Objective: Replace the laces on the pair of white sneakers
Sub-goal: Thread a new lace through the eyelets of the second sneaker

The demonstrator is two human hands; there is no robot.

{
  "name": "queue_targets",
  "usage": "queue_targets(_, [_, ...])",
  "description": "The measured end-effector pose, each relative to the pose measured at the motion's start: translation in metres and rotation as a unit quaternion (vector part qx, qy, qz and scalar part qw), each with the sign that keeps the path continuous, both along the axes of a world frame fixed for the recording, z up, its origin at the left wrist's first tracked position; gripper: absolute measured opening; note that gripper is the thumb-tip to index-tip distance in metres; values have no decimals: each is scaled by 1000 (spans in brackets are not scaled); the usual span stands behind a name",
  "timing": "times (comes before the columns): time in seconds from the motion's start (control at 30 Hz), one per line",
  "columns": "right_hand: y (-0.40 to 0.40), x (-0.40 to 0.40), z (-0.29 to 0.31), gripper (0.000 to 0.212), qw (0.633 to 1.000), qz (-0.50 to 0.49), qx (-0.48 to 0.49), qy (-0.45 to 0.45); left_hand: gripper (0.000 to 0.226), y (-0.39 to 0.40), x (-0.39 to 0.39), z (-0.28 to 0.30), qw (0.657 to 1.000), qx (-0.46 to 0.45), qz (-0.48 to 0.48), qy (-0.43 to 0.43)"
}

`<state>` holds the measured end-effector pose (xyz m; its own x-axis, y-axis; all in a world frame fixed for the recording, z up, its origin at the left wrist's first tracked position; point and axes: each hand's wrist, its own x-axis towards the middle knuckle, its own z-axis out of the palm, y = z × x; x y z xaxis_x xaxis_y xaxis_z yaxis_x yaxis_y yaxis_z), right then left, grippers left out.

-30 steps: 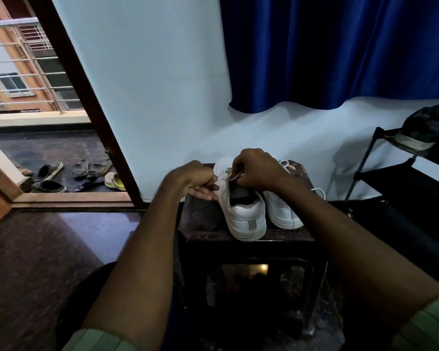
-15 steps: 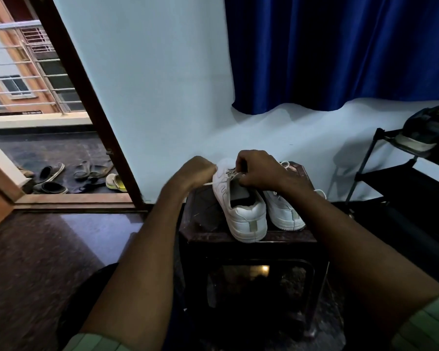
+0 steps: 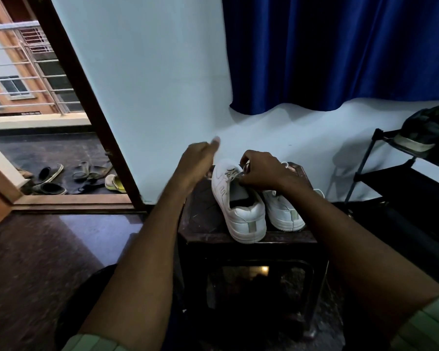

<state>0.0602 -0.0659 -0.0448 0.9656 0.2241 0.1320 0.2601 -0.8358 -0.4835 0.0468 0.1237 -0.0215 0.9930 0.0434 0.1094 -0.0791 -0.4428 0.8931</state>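
My right hand (image 3: 261,171) curls over the lace area of the nearer white sneaker (image 3: 238,201), its grip pinching the pale, cord-like lace (image 3: 235,173) at the eyelets. My left hand (image 3: 200,158) is raised just left of that shoe, blurred, fingers curled with the thumb up; whether its grip holds a lace end I cannot tell. Both sneakers are smooth, matte, with thick rounded soles and a grey heel tab, heels toward me. The second sneaker (image 3: 283,214) sits touching the first on its right. They stand on a small dark glossy table (image 3: 203,224) with bevelled corners.
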Motion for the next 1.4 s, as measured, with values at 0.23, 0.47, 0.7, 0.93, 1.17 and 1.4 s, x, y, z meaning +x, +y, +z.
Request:
queue_targets(0.23, [-3, -2, 4, 43, 1000, -21, -19, 7, 64, 3, -1, -9, 930, 351, -78, 73])
queue_targets(0.47, [-7, -6, 14, 61, 998, -4, -25, 53, 40, -3, -1, 8, 927, -375, 7, 15])
queue_targets(0.7, [-13, -2, 17, 51, 995, 30, 13, 97, 37, 17, 11, -20, 948, 319, -1, 21])
queue_targets(0.93, [-25, 1, 24, 30, 992, 58, 43, 101, 57, -1, 2, -12, 993, 115, 3, 22])
queue_targets(1.17, [-9, 1, 17, 23, 787, -12, 575, 224, 33, -15, 15, -17, 902, -401, 45, 151])
queue_targets(1.4, [10, 3, 8, 42, 827, -102, 540, 122, 32, -21, 20, -23, 842, -459, 258, 115])
